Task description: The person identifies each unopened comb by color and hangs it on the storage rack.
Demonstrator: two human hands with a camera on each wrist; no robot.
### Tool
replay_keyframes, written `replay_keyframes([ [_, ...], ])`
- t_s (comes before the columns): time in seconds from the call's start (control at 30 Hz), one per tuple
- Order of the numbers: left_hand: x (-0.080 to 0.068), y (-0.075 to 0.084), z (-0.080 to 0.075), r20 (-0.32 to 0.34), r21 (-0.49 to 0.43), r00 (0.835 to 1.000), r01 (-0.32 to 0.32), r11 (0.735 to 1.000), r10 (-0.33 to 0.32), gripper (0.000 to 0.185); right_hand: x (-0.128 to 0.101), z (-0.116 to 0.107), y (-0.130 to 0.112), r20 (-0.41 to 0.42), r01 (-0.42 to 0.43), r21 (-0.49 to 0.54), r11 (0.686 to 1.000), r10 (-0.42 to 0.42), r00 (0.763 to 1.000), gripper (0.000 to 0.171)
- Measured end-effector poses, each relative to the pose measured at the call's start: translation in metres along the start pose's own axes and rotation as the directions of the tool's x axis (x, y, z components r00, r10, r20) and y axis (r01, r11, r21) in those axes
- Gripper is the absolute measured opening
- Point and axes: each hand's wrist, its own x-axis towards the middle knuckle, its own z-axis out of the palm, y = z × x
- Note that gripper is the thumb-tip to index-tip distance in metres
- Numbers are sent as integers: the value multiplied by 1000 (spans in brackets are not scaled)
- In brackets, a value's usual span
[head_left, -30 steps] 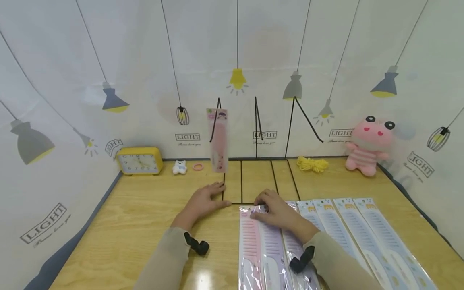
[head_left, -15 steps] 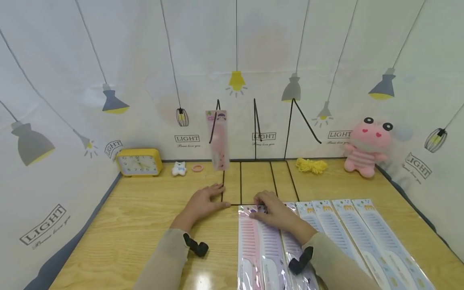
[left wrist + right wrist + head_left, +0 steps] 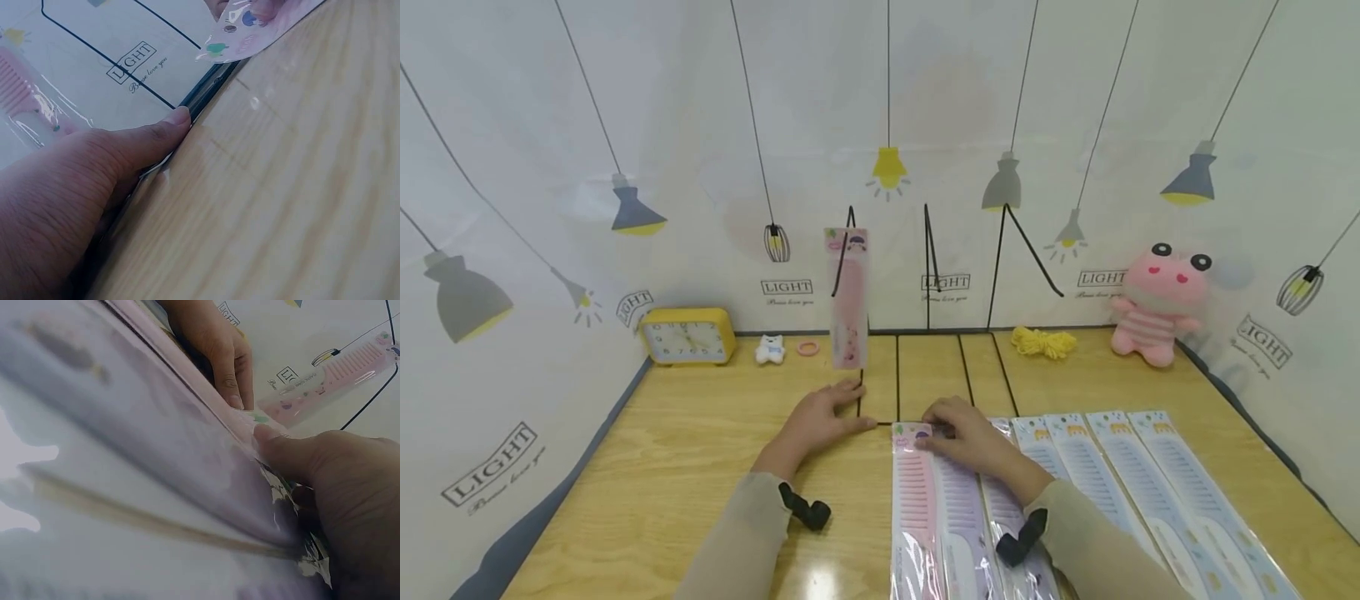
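Note:
My left hand (image 3: pixel 818 419) rests at the front left of the black wire rack (image 3: pixel 898 379), its thumb stretched along the base wire in the left wrist view. With thumb and fingers my right hand (image 3: pixel 976 443) pinches the top end of a pink comb in a clear package (image 3: pixel 914 492), leftmost in a row on the table. Purple packaged combs (image 3: pixel 964 508) lie beside it, partly under that hand and forearm. Another packaged pink comb (image 3: pixel 849 300) hangs from the rack's left hook; the middle and right hooks hold nothing.
Several blue packaged combs (image 3: pixel 1182 483) lie to the right on the wooden table. Along the back stand a yellow clock (image 3: pixel 688 336), a small white bear (image 3: pixel 770 349), a pink ring (image 3: pixel 808 347), yellow cord (image 3: pixel 1043 342) and a pink plush toy (image 3: pixel 1157 304).
The hanging pink comb sways slightly on its hook. The top of the pink package under my right fingers has shifted a little, and its shine differs. Both hands stay almost in place.

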Motion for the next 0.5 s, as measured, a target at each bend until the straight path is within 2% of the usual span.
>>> replay_keyframes([
  [0.13,-3,-2,2,12,9,1000,10,1000,-10,79,-1,3,-1,-79,-90,102,991,99,992,20],
  [0.2,-3,-3,3,12,12,1000,10,1000,-10,80,0,3,-2,-135,-164,174,971,188,973,22],
  [0.27,-2,-3,2,10,10,1000,2,1000,-2,80,1,0,-4,-186,-230,274,934,286,940,23],
  [0.37,0,-2,1,0,2,1000,-19,1000,19,79,5,-3,-4,-200,-305,442,843,424,883,23],
  [0.43,1,-1,0,0,5,1000,-21,1000,21,78,7,-4,-3,-163,-337,546,767,492,855,23],
  [0.5,1,-1,0,6,4,1000,-14,1000,14,78,8,-4,-2,-104,-369,615,697,535,838,26],
])
